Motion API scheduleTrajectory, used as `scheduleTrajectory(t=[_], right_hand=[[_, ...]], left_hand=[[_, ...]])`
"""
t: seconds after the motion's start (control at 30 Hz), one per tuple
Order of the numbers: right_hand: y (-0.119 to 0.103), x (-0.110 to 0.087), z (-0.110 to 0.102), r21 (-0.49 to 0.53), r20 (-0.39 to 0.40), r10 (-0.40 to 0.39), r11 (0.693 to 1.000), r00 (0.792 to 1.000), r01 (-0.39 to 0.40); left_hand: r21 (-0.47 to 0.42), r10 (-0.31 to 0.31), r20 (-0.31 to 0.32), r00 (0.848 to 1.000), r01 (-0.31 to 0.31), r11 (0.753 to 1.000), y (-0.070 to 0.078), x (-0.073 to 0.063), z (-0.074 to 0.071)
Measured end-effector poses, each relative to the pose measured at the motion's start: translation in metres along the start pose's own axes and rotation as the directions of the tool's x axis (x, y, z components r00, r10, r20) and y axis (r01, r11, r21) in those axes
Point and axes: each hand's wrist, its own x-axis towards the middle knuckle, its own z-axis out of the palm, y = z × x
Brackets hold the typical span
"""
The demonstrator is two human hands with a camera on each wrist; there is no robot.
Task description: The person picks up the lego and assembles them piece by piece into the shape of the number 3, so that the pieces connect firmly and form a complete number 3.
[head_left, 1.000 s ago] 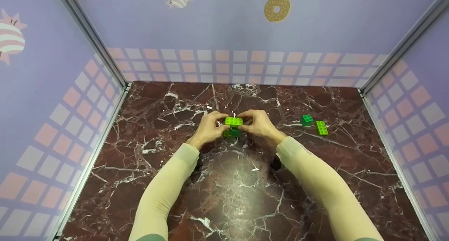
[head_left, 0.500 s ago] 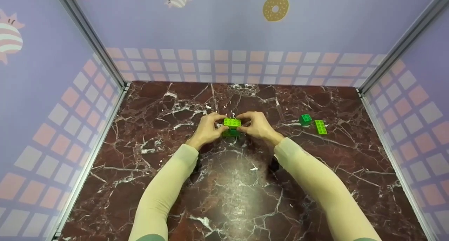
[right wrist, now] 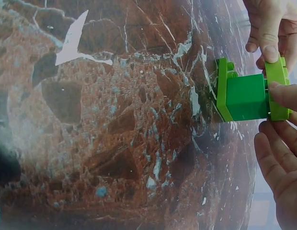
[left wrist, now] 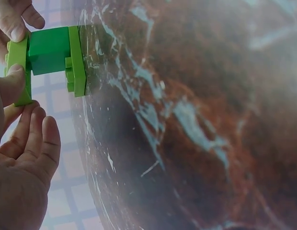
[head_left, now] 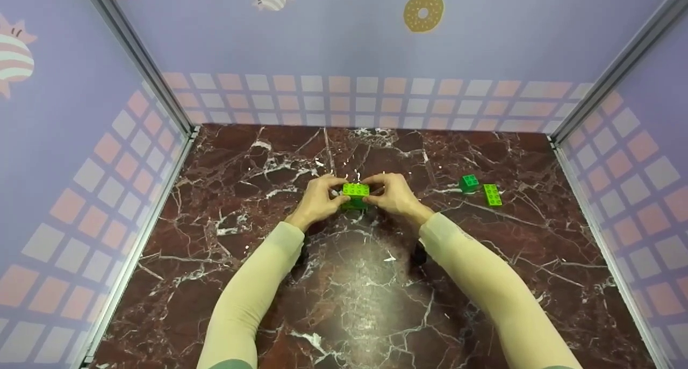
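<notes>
A lime green toy brick (head_left: 356, 189) is pinched between my left hand (head_left: 320, 201) at its left end and my right hand (head_left: 394, 196) at its right end. Thumbs are on its near side, with the other fingers behind and at the ends. Beneath it is a dark green block (right wrist: 245, 98), which stands on a second lime brick (left wrist: 78, 62) lying on the table. This lower brick extends sideways beyond the block, with bare studs showing there. A thin dark line shows between top brick and block; whether they are fully pressed together I cannot tell.
To the right on the marbled dark red table (head_left: 365, 294) lie a small dark green block (head_left: 469, 183) and a flat lime brick (head_left: 492, 195), apart from each other. Purple patterned panels (head_left: 344, 52) enclose the table at the back and both sides.
Both hands have lowered the top lime brick slightly, so less of the dark green block shows beneath it. The two loose bricks at the right have stayed put.
</notes>
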Motion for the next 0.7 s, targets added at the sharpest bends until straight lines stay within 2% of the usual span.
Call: scheduleTrajectory(t=[0.33,0.7], right_hand=[[0.0030,0.0009,0.0003,-0.052,-0.022,-0.031,0.998,0.999,0.030],[0.0074,-0.0006,0.0003,-0.121,-0.029,-0.175,0.978,0.984,0.171]], left_hand=[[0.017,-0.002,0.006,1.000,0.002,1.000,0.0002,0.0019,-0.0014],[0.011,0.025,0.001,1.000,-0.025,1.000,-0.0016,0.0014,-0.0012]])
